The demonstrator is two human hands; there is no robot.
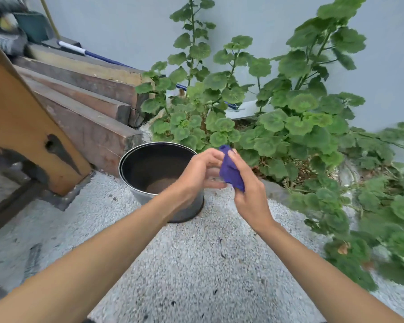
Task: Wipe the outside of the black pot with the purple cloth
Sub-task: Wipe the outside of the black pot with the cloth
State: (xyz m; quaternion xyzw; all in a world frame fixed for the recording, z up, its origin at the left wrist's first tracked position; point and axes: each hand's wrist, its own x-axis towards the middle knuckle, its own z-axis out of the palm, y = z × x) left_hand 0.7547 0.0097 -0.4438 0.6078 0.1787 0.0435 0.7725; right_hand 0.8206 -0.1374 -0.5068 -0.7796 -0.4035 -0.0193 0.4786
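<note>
While bunched in the right hand (251, 194), purple cloth (231, 170) is pinched at top by left hand (197, 174); soft, light, pref. regripped as pad. Black pot (149, 169): upright on gravel floor (196, 264), beneath hands; rigid, judged light, steadied at rim.

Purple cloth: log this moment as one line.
purple cloth bunched in right hand | left hand beside it, fingers blurred | black pot not yet touched
</note>
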